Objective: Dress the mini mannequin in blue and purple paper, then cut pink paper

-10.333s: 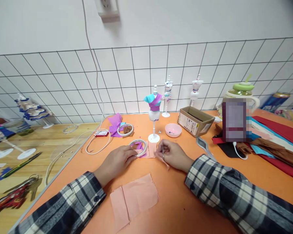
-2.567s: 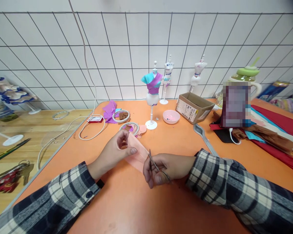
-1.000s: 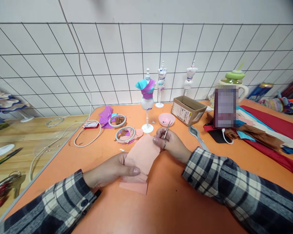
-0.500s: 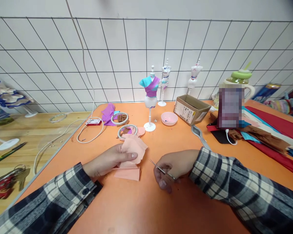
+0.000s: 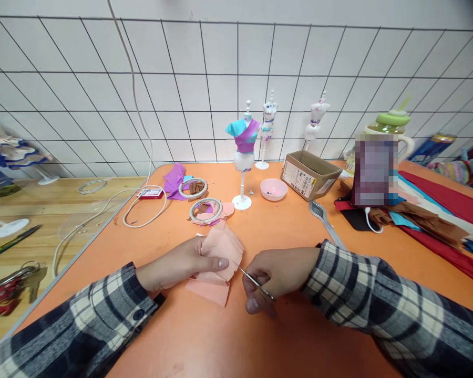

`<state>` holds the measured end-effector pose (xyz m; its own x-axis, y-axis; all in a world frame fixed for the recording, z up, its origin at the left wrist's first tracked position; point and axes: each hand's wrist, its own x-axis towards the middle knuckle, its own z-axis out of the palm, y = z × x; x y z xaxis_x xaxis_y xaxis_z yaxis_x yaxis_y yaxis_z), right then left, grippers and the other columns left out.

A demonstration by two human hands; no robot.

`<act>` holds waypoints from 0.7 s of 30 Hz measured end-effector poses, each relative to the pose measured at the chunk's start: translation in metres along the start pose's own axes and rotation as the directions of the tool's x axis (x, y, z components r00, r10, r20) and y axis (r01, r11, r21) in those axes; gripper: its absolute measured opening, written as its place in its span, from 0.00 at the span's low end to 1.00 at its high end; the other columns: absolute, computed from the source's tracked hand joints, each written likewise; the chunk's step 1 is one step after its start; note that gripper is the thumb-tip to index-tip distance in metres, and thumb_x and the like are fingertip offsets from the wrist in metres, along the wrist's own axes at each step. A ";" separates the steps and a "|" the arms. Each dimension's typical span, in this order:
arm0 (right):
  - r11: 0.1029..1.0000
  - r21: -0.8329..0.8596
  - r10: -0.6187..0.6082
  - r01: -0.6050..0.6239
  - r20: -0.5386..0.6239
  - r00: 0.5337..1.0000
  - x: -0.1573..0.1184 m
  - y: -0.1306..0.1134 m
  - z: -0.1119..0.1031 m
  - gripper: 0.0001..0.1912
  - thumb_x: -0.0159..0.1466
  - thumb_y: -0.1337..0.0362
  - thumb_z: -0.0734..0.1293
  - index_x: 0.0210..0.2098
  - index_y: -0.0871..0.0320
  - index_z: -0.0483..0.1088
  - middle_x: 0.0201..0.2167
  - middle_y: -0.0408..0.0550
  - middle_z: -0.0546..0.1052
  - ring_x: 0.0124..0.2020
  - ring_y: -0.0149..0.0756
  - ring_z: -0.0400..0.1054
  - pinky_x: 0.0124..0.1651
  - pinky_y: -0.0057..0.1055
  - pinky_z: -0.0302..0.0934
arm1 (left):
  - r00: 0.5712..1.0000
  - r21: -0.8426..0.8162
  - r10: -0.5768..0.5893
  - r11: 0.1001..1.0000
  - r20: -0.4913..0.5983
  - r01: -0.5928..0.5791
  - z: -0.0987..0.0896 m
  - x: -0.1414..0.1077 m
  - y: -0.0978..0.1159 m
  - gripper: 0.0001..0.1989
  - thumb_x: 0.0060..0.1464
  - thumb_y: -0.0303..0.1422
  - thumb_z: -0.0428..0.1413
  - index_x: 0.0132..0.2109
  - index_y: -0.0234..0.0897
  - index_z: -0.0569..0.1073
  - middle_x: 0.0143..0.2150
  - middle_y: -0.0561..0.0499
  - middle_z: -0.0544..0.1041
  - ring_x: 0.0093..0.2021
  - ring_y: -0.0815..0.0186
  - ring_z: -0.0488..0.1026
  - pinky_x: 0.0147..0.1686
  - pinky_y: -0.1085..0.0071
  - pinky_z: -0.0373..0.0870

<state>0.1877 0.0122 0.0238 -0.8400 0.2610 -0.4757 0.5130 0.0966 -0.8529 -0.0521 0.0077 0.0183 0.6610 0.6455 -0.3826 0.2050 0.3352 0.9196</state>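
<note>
My left hand point(image 5: 187, 265) pinches a piece of peach crepe paper point(image 5: 223, 244), thumb on top. Part of the sheet hangs below the thumb toward the table. In my right hand point(image 5: 274, 275) is a small pair of metal scissors point(image 5: 256, 283); their tips point left and meet the right edge of the paper. Whether the blades are apart I cannot tell. Beyond the hands stands a small white dress form point(image 5: 244, 160) wrapped in turquoise and purple strips.
Two tape rolls point(image 5: 205, 210) lie among paper scraps behind my left hand. A pink bowl point(image 5: 274, 189), a cardboard box point(image 5: 311, 174) and a grey strap-like item point(image 5: 325, 223) are at the right. A phone point(image 5: 374, 170) stands near coloured paper strips point(image 5: 437, 223). A white cable point(image 5: 132, 210) loops at left.
The scissors have moved left, and their tips now reach the paper's edge. My left hand has shifted slightly right with the crepe paper, which is tilted differently.
</note>
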 end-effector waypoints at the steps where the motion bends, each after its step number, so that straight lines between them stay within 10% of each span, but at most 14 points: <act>1: 1.000 0.011 0.000 0.000 0.008 1.000 0.000 0.000 0.000 0.24 0.57 0.44 0.70 0.31 0.62 0.73 0.20 0.40 0.73 0.23 0.25 0.61 0.27 0.24 0.51 | 1.000 0.009 0.003 1.000 0.012 -0.003 0.000 0.000 0.000 0.18 0.51 0.41 0.64 0.43 0.31 0.76 0.40 0.44 0.80 0.41 0.57 0.77 0.41 0.65 0.71; 16: 0.954 0.293 -0.096 0.065 0.093 0.991 0.004 0.007 0.006 0.23 0.57 0.47 0.71 0.32 0.63 0.71 0.19 0.41 0.74 0.23 0.26 0.68 0.34 0.25 0.57 | 0.989 -0.063 0.126 0.989 -0.078 -0.131 -0.001 0.002 -0.001 0.19 0.49 0.39 0.66 0.45 0.34 0.73 0.36 0.49 0.77 0.33 0.65 0.74 0.33 0.73 0.68; 21: 0.899 0.413 -0.229 0.148 0.155 0.961 0.004 0.008 0.009 0.27 0.57 0.42 0.69 0.34 0.63 0.70 0.19 0.41 0.74 0.19 0.24 0.64 0.30 0.24 0.54 | 0.768 -0.041 0.500 0.827 -0.401 -0.560 -0.003 0.007 0.006 0.35 0.46 0.46 0.67 0.59 0.45 0.66 0.56 0.48 0.71 0.56 0.59 0.69 0.53 0.68 0.66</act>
<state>0.1866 0.0056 0.0132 -0.9523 0.0794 -0.2948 0.2639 -0.2716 -0.9255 -0.0486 0.0164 0.0213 0.3210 0.9381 0.1299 -0.2305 -0.0556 0.9715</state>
